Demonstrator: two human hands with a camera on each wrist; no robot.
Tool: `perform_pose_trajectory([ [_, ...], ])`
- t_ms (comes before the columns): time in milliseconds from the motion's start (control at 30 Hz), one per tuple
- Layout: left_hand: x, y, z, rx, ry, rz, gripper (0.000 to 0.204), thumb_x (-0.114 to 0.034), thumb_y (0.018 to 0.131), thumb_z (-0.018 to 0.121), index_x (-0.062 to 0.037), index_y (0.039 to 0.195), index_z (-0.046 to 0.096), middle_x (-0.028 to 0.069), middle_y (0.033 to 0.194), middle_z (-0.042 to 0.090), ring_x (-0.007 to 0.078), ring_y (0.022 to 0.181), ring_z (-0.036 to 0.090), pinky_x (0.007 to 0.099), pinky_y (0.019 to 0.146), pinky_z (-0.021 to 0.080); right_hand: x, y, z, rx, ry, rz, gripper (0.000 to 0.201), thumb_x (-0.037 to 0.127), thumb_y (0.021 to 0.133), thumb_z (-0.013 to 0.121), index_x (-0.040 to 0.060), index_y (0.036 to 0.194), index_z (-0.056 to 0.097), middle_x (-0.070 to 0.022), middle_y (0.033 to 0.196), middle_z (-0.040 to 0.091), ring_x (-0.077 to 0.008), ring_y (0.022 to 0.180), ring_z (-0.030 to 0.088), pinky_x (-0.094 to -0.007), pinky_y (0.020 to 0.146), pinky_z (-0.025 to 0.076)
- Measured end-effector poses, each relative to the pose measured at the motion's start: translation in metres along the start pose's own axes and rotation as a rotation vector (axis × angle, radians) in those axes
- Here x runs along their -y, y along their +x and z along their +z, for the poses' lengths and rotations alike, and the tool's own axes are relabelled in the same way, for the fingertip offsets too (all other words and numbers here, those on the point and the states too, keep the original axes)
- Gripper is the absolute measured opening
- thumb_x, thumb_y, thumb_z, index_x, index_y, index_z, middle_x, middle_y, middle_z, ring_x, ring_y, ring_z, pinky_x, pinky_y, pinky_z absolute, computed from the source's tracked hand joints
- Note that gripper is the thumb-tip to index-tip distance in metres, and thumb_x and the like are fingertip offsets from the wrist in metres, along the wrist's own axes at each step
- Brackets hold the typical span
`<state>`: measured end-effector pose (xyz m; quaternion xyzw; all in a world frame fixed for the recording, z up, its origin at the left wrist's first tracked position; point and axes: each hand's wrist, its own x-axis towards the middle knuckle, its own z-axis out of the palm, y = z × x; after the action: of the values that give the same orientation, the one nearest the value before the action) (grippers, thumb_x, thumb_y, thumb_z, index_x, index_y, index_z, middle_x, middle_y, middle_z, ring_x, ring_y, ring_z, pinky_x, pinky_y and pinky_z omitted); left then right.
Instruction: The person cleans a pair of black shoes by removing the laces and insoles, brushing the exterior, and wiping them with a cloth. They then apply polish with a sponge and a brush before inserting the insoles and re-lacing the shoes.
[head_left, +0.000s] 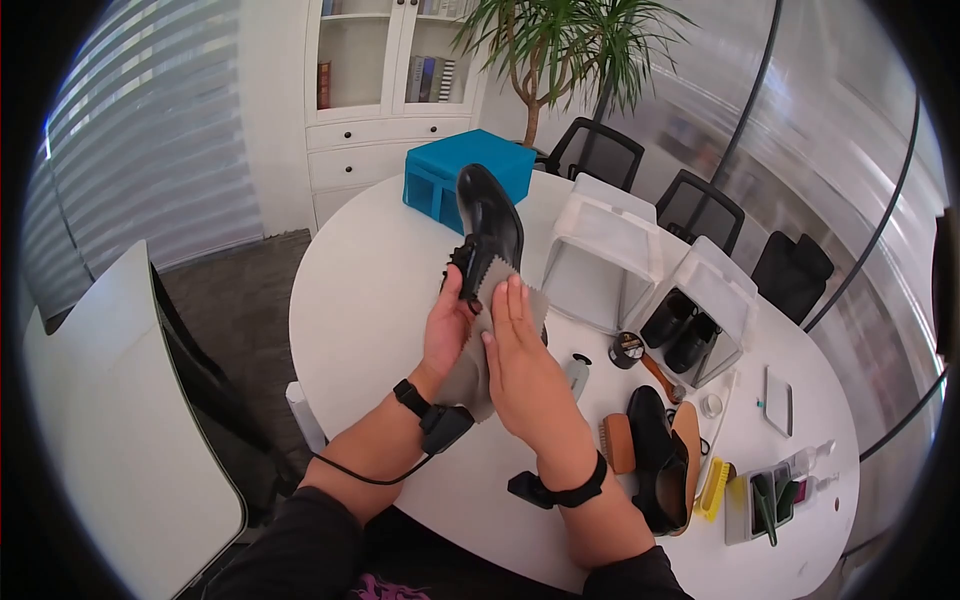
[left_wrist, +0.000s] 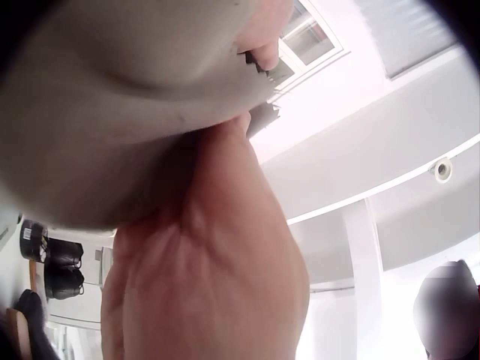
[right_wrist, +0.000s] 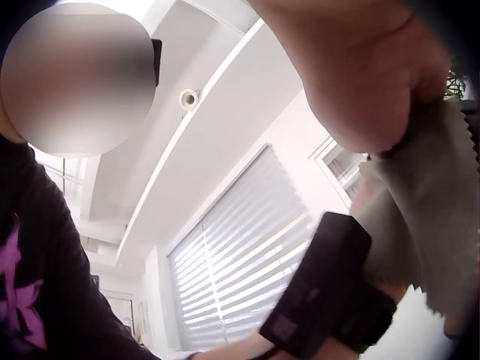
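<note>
A black lace-up shoe (head_left: 490, 215) is held up above the white round table, toe pointing away. The left hand (head_left: 450, 325) grips it near the heel from the left, thumb along its side. A grey zigzag-edged cloth (head_left: 465, 375) lies against the shoe's right side and hangs down between the hands. With fingers straight and together, the right hand (head_left: 522, 365) presses the cloth on the shoe. In the left wrist view the cloth (left_wrist: 127, 97) covers much of the left hand (left_wrist: 214, 262); in the right wrist view the cloth (right_wrist: 431, 202) hangs below the right hand (right_wrist: 367, 75).
A blue box (head_left: 470, 165) stands behind the shoe. To the right are clear shoe boxes (head_left: 605, 260), a polish tin (head_left: 626, 349), a wooden brush (head_left: 618, 443), another black shoe (head_left: 655, 460), a yellow brush (head_left: 713, 488) and a container (head_left: 745, 510) with bottles.
</note>
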<state>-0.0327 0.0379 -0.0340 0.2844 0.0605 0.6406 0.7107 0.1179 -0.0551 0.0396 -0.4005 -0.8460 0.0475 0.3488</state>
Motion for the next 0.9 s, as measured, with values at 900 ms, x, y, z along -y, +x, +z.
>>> perform_pose_trajectory([
  [900, 0.047, -0.056, 0.055, 0.486, 0.738, -0.338, 0.029, -0.026, 0.121, 0.069, -0.0032, 0.137, 0.078, -0.0086, 0.11, 0.075, 0.0017, 0.099, 0.062, 0.0218, 0.083, 0.052, -0.088, 0.013, -0.116, -1.004, -0.085, 0.121, 0.056, 0.028, 0.129, 0.037, -0.0018, 0.177, 0.043, -0.024, 0.189, 0.033, -0.0339, 0.179, 0.022, -0.0435, 0.143, 0.019],
])
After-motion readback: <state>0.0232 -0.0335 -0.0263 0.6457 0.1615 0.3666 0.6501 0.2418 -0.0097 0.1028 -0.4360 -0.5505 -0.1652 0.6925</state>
